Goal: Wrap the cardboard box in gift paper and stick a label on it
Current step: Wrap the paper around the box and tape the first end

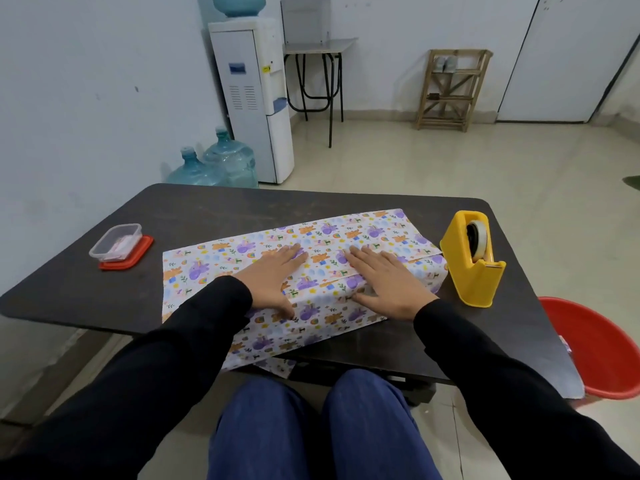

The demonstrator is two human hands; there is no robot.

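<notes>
Both hands are flat and gripping nothing: the left hand [273,275] and right hand [384,278] lie palm-down with straight fingers, pressing the paper [207,268] onto the top of the box. The thumbs hang over the near edge. The box itself is completely covered, so I can only go by the shape.

It sits mid-table [207,209], close to the near edge, with a loose flap of paper hanging off toward the knees. The long axis runs across the table, left end nearer and right end angled a bit farther away. The seam where the paper overlaps follows that axis along the top, coming out from under the right hand.

I'd say this is the hold-the-overlap-down step. There's no tape on it that I can see, both ends look unfolded (paper lies flat on the table past the left end), and there's no label.

The next move needs tape, I reckon. The dispenser [474,261] is just beside the box's right end, so the right hand could reach it while the left pins the seam so it doesn't spring open.

Farther left there's a clear tub [116,242] sitting on its red lid. I can't tell what's inside.
</notes>
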